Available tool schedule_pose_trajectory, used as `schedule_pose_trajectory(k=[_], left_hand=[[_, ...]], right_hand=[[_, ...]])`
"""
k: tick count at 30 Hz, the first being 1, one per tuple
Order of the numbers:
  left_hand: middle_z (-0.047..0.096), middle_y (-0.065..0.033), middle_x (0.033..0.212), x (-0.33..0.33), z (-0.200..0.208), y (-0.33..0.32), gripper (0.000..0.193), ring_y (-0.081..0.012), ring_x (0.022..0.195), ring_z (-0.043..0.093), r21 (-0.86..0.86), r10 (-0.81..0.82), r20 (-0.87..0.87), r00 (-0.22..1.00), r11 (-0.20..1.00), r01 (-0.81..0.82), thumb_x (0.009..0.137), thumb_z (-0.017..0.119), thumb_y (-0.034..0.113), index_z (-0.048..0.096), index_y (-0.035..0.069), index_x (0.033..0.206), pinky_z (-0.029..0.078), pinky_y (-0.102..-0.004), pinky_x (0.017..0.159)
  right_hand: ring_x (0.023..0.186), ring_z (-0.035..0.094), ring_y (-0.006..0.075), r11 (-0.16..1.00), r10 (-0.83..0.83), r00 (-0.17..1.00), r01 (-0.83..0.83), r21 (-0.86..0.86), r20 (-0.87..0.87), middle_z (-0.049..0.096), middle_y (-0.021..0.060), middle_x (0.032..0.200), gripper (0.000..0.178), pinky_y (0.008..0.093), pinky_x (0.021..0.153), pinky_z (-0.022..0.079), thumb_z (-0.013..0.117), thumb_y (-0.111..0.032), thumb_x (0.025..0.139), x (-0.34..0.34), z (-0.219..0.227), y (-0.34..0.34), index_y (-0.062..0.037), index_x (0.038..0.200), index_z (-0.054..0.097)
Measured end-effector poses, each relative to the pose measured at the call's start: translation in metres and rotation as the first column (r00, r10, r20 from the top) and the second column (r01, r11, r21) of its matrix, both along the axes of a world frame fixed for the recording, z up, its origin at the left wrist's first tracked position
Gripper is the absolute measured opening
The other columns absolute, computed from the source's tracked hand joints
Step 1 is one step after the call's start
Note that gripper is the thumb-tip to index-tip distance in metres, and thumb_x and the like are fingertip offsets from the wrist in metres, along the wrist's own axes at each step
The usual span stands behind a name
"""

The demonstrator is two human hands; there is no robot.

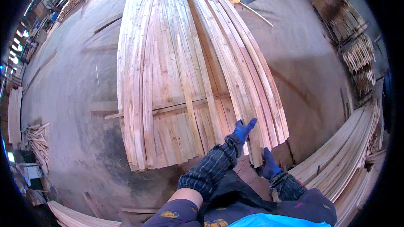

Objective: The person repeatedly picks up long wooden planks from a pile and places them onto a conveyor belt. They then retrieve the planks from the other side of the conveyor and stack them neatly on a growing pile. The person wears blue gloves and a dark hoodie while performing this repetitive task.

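A long, narrow wooden board (255, 147) lies lengthwise on top of a big stack of boards (168, 136), its near end jutting toward me past the others. My left hand (244, 131), in a blue glove, grips this board from its left edge with the thumb across the top. Lower down, my right hand (269, 166), also gloved in blue, is closed around the right side of the board's near end. Its fingers are partly hidden beneath the wood. Dark striped sleeves cover both forearms.
A thin crosswise strip (168, 108) lies between layers of the stack, beside a long gap. More long boards (336, 155) are piled close on my right. At the far right stand stacks of lumber (357, 54). A yellow-and-grey handled tool (256, 14) rests on the floor beyond.
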State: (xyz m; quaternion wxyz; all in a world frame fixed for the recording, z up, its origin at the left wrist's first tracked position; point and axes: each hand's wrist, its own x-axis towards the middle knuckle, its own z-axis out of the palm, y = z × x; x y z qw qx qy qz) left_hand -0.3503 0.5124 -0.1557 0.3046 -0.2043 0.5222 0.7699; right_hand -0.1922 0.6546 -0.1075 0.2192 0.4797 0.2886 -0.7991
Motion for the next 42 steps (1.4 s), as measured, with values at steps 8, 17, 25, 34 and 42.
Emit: schedule_pose_trajectory(k=[8,17,25,34,42], left_hand=[[0.058,-0.0166,0.122,0.056,0.073,-0.157,0.082,-0.0229,0.107,0.058,-0.011,0.003,-0.046,0.999,1.0,-0.003,0.081,0.076,0.045,0.039,-0.005,0.135,0.049,-0.0361,0.091],[0.06,-0.0108,0.117,0.279,0.227,-0.304,0.068,-0.0198,0.109,0.055,-0.167,0.028,0.184,0.983,0.986,0.003,0.084,0.075,0.034,0.045,0.0,0.135,0.044,-0.0335,0.095],[0.063,-0.0114,0.111,0.369,0.265,-0.311,0.062,-0.0214,0.102,0.059,-0.392,0.2,0.267,0.943,0.916,-0.083,0.084,0.073,0.04,0.052,0.002,0.128,0.047,-0.035,0.09],[0.062,-0.0146,0.119,0.332,0.198,-0.299,0.066,-0.0214,0.112,0.056,-0.431,0.169,0.157,0.973,0.898,-0.087,0.084,0.073,0.041,0.052,-0.001,0.131,0.043,-0.035,0.097],[0.06,-0.0251,0.121,0.444,0.264,-0.3,0.083,-0.0404,0.112,0.058,-0.907,0.13,0.1,0.986,0.42,0.037,0.072,0.073,0.062,0.055,0.004,0.13,0.046,-0.0446,0.096]], right_hand=[[0.099,0.06,0.0241,0.807,0.233,0.918,-0.367,-0.462,-0.321,0.063,0.0103,0.109,0.055,0.0402,0.088,0.05,0.06,-0.055,0.089,-0.11,-0.022,-0.093,-0.0099,0.122,0.057],[0.096,0.063,0.029,0.774,0.34,0.732,-0.574,-0.267,-0.59,0.063,0.016,0.11,0.08,0.0434,0.088,0.052,0.063,-0.071,0.077,-0.315,0.019,-0.323,-0.003,0.119,0.055],[0.078,0.063,0.0235,0.86,0.366,0.764,-0.496,-0.121,-0.532,0.063,0.0096,0.087,0.043,0.0386,0.072,0.054,0.066,-0.046,0.088,-0.206,-0.017,-0.359,-0.007,0.106,0.059],[0.1,0.062,0.0321,0.702,0.519,0.796,-0.605,-0.376,-0.312,0.065,0.0142,0.111,0.042,0.0465,0.093,0.05,0.068,-0.037,0.086,-0.041,0.053,-0.343,-0.0076,0.114,0.058],[0.105,0.056,0.0299,0.752,0.525,0.641,-0.658,-0.047,-0.56,0.055,0.0117,0.121,0.075,0.0435,0.097,0.046,0.042,-0.072,0.088,-0.228,0.017,-0.381,-0.0116,0.133,0.046]])
